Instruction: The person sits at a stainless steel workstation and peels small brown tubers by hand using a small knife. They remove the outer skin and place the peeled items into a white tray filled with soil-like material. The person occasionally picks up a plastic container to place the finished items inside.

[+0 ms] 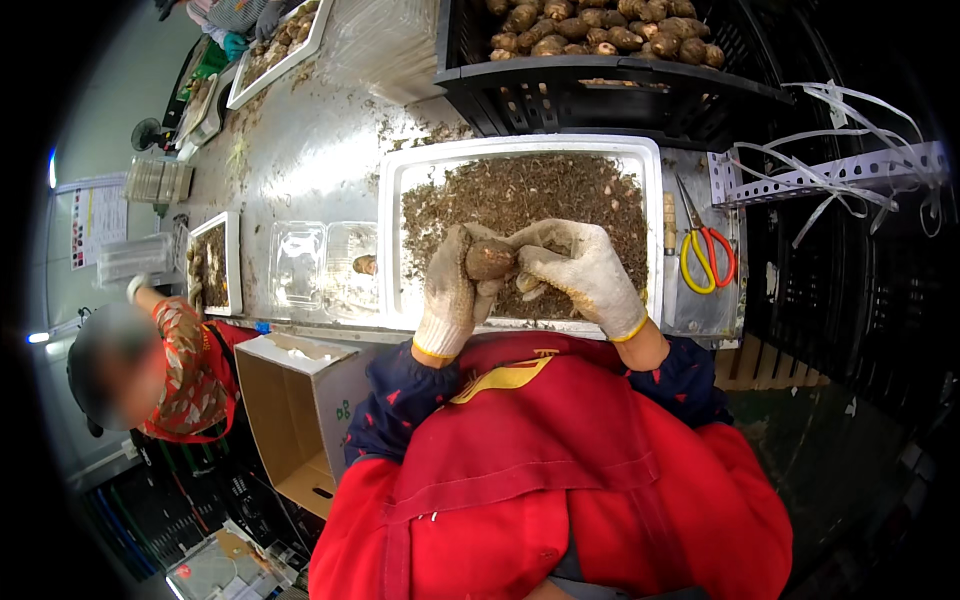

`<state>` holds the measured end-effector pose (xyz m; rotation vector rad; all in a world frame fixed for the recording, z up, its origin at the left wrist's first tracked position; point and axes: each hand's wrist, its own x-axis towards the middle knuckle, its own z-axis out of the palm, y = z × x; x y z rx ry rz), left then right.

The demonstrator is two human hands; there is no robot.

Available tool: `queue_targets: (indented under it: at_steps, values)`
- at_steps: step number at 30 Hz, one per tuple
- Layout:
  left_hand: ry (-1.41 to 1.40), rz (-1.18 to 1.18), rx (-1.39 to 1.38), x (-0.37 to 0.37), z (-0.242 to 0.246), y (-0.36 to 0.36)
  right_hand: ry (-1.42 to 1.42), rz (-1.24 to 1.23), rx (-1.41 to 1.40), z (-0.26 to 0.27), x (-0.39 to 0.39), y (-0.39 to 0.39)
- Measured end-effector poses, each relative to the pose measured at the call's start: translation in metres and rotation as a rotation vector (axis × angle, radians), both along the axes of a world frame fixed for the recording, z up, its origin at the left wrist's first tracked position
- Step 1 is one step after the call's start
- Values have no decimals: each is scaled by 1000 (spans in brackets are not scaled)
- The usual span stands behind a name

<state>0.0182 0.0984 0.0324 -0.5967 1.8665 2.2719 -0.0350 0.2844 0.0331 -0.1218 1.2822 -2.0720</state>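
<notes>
A brown taro corm (490, 260) is held in my gloved left hand (454, 281), over a white foam tray (521, 142) covered with loose soil and root debris (525, 187). My right hand (581, 266), in a pale knit glove, is close against the corm's right side with its fingers bent; whether its fingertips pinch anything is hard to tell. Left of the tray lies an open clear plastic clamshell box (298, 259) with one small corm (365, 264) at its right side. Scissors (705, 259) with red and yellow handles and a wooden-handled knife (669, 221) lie right of the tray.
Beyond the tray stands a black plastic crate (600, 71) heaped with corms (600, 30). A metal bracket with plastic straps (832, 176) juts in at right. A cardboard box (289, 420) stands at lower left, near a co-worker (187, 367). Another person's gloved hands work at the upper left.
</notes>
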Motion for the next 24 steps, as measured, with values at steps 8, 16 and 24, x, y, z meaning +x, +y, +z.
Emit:
queue_targets:
  at_steps: [8,16,24]
  values:
    - [150,-129,-379,-1,-1,-1,5,9,67,11,-1,1]
    - [667,-194,-876,-2,-8,-2,56,1,40,7,3,1]
    - [173,-43,-253,5,-6,3,-46,-32,-29,3,5,3]
